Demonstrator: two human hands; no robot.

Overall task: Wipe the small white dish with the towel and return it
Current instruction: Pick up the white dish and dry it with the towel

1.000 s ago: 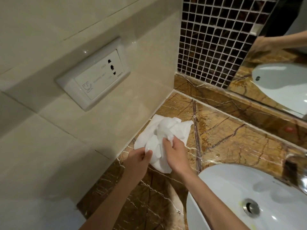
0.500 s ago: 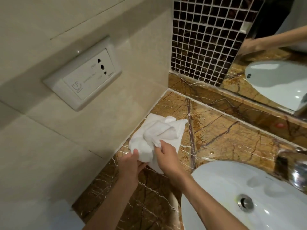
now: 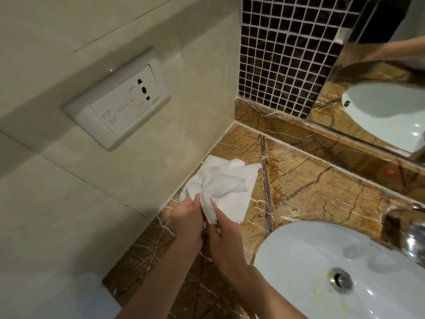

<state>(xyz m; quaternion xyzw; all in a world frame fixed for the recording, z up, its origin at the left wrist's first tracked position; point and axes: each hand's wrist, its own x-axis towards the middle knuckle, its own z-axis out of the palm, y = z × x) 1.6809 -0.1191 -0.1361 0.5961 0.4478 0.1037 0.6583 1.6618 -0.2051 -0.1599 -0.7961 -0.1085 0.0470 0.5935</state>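
Both arms reach forward side by side, left hand point(image 3: 187, 217) and right hand point(image 3: 224, 234) each pinching the near edge of 1 crumpled white towel point(image 3: 226, 183) bunched over the marble counter point(image 3: 322, 189) by the wall, dish hidden, 1 sink point(image 3: 322, 261).

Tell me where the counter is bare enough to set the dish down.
Bare marble runs between the towel, the mirror ledge and the sink. It is crowded by the wall, where both hands hold the towel. The dish itself is not visible.
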